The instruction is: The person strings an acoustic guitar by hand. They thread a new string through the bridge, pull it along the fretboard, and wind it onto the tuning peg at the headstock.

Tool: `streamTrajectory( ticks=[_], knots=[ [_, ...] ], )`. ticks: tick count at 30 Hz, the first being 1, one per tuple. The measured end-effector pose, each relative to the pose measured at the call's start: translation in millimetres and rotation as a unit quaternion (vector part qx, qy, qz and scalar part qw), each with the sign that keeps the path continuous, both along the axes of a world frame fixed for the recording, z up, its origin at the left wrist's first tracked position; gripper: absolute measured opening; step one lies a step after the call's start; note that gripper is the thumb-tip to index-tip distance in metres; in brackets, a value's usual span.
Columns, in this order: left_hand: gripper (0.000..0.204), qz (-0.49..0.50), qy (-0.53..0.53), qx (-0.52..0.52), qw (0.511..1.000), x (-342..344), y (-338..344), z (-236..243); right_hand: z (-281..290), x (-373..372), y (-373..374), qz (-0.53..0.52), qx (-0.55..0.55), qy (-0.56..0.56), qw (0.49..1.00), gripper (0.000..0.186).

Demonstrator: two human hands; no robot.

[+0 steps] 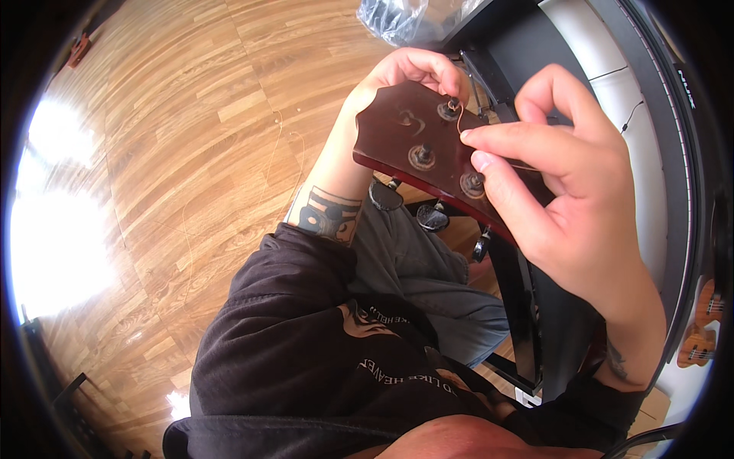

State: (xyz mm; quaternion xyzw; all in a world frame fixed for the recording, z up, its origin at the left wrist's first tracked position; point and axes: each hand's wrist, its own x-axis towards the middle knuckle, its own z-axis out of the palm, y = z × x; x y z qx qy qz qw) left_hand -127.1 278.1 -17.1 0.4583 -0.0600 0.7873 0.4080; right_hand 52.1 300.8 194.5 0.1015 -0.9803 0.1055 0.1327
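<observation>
A dark reddish-brown guitar headstock (386, 126) is tilted in front of me. My left hand (417, 69) is curled round its far edge, fingers bent beside the far tuning post (451, 109). Whether they also pinch a tuning knob there is hidden. A thin copper-coloured string (459, 120) loops from that post to my right hand (569, 168), whose thumb and index finger are closed on it. Two more posts, a middle one (421, 156) and a near one (472, 183), show no clear winding. Black tuning knobs (433, 217) stick out along the near side.
Loose string (280, 138) lies curled on the wooden floor (183, 138) to the left. Clear plastic wrapping (394, 21) sits at the top. A black keyboard-like instrument (673, 115) runs along the right, above a black stand (516, 314). Small wooden guitar-shaped items (697, 340) are at far right.
</observation>
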Motion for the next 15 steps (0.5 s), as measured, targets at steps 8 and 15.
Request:
streamTrajectory(
  ticks=[8, 15],
  knots=[
    [0.043, 0.045, 0.023, -0.042, 0.998, 8.0, -2.3, 4.7, -1.8, 1.7, -4.0, -0.002, 0.019, -0.001, 1.000, 0.014],
    [0.040, 0.006, -0.040, 0.104, 0.994, 13.2, 18.2, -1.2, -3.7, 3.0, -9.0, 0.003, 0.041, 0.013, 0.999, 0.014]
  ],
)
